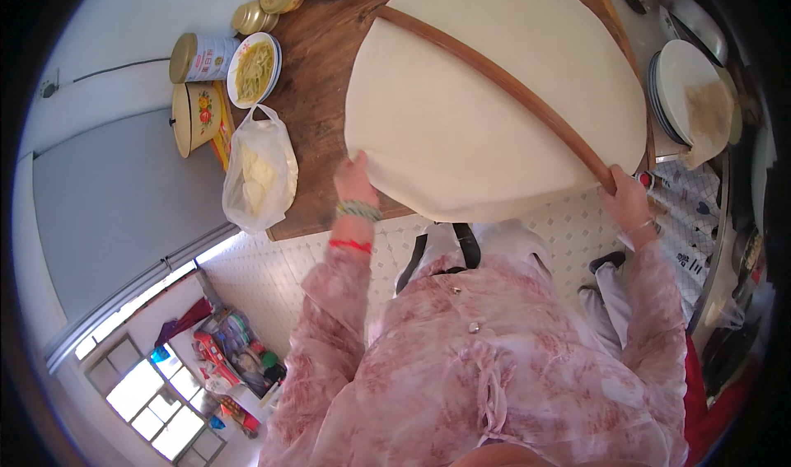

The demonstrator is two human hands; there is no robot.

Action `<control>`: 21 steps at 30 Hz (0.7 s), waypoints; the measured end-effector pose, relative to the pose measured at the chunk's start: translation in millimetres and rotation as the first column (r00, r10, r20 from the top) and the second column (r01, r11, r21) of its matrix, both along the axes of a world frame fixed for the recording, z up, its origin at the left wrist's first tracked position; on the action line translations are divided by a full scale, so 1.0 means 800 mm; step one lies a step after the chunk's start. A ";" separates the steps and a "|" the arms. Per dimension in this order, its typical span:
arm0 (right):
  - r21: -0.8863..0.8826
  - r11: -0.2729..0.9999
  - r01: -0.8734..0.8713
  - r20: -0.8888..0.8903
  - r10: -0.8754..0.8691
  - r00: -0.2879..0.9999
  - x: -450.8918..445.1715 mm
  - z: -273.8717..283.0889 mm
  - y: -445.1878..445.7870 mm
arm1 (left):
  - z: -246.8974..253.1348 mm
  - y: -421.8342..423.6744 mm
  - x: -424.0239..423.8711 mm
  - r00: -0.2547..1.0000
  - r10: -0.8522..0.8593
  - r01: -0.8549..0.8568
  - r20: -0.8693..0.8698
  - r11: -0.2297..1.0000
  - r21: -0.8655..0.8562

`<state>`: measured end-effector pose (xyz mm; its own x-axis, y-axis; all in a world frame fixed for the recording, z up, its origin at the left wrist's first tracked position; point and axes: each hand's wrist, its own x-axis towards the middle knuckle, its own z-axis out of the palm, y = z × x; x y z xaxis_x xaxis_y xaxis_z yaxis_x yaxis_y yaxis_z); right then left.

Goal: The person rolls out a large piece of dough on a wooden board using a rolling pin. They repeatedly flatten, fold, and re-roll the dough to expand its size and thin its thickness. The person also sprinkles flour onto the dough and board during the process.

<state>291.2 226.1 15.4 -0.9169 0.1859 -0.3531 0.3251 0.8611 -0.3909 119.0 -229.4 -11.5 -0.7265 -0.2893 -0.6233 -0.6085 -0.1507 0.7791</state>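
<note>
A large round sheet of rolled-out dough (432,115) covers much of the brown wooden board (315,53), and its near edge hangs over the board's front. A long wooden rolling pin (513,87) lies diagonally across the sheet, from the far left to the near right. My right hand (625,200) grips the pin's near end, beside the dough's right edge. At the near left rim, my left hand (356,180) pinches the dough's edge between thumb and fingers.
Left on the board are a plastic bag with pale contents (259,170), a plate of shredded food (253,71) and a labelled tin (204,58). A floral enamel pot (196,118) stands behind them. Stacked plates (686,90) sit at right. Another person's legs (609,306) show below.
</note>
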 end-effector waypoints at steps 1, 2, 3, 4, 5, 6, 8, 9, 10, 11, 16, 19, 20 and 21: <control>-0.007 1.000 -0.014 0.014 0.014 1.000 -0.015 0.001 0.003 | 0.005 -0.008 -0.020 0.995 0.068 -0.063 -0.068 0.995 0.076; 0.004 0.998 -0.070 -0.030 0.070 0.997 -0.030 0.002 0.006 | -0.010 -0.041 -0.043 0.992 0.087 -0.079 -0.087 0.993 0.090; -0.012 0.995 -0.094 -0.051 0.094 0.994 -0.046 0.000 0.008 | -0.025 -0.068 -0.056 0.989 0.103 -0.092 -0.107 0.990 0.105; -0.022 0.994 -0.108 -0.067 0.106 0.992 -0.058 -0.004 0.012 | -0.024 -0.069 -0.061 0.990 0.117 -0.109 -0.072 0.988 0.112; -0.034 0.992 -0.124 -0.084 0.121 0.989 -0.070 -0.006 0.013 | -0.023 -0.071 -0.064 0.990 0.133 -0.127 -0.039 0.985 0.119; -0.014 0.990 -0.138 -0.103 0.136 0.985 -0.082 -0.004 0.012 | -0.020 -0.073 -0.065 0.989 0.151 -0.149 -0.004 0.981 0.123; 0.046 0.984 -0.172 -0.176 0.177 0.968 -0.098 -0.007 0.017 | -0.018 -0.062 -0.037 1.000 -0.005 0.003 0.023 0.993 0.122; 0.077 0.979 -0.187 -0.209 0.199 0.957 -0.103 -0.008 0.018 | -0.015 -0.056 -0.015 0.996 -0.083 0.078 0.039 0.989 0.122; 0.095 0.975 -0.200 -0.195 0.215 0.957 -0.104 -0.012 0.021 | -0.007 -0.050 0.005 0.983 -0.161 0.151 0.090 0.983 0.108; 0.117 0.970 -0.213 -0.180 0.231 0.956 -0.104 -0.017 0.025 | 0.008 -0.040 0.023 0.961 -0.238 0.225 0.141 0.969 0.101; 0.318 0.878 -0.358 -0.301 0.451 0.840 -0.123 0.002 0.019 | -0.014 -0.082 0.059 0.982 -0.105 0.063 0.154 0.964 0.257; 0.152 0.948 -0.281 -0.396 0.319 0.861 -0.164 0.018 -0.055 | -0.019 -0.087 0.054 0.984 -0.113 0.057 0.139 0.933 0.354; 0.108 0.915 -0.388 -0.493 0.388 0.779 -0.183 0.020 -0.095 | -0.008 -0.083 0.044 0.970 -0.177 0.120 0.167 0.944 0.307; 0.080 0.865 -0.495 -0.579 0.445 0.683 -0.200 0.025 -0.147 | 0.000 -0.084 0.039 0.950 -0.238 0.181 0.202 0.946 0.268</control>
